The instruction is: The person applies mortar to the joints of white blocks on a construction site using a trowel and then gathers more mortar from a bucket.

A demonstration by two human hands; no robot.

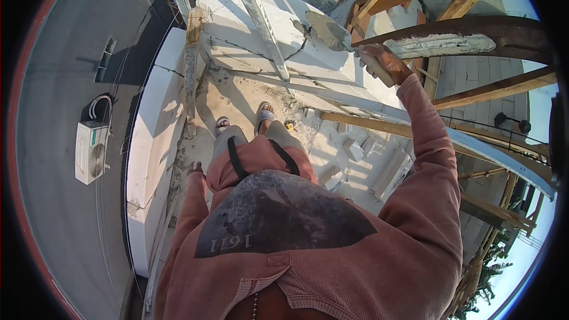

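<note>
My right hand [388,62] is stretched out to the far right, its fingers wrapped round the pale, thick handle [378,69] of what looks like a trowel. Its front end points toward a grey patch of mortar [327,29] on top of the white block wall [237,15]; I cannot tell where blade and mortar part. Low at my left side hangs my left hand [195,168], with small fingers apart and nothing seen in them. It is nearest to the low white block wall [155,124] on the left.
Metal struts [258,21] cross in front of the wall. Wooden beams [495,88] and a curved brown beam [515,34] stand at the right. Loose white blocks [354,149] and a small yellow object [290,125] lie on the floor. An air conditioner unit [92,151] hangs beyond the left wall.
</note>
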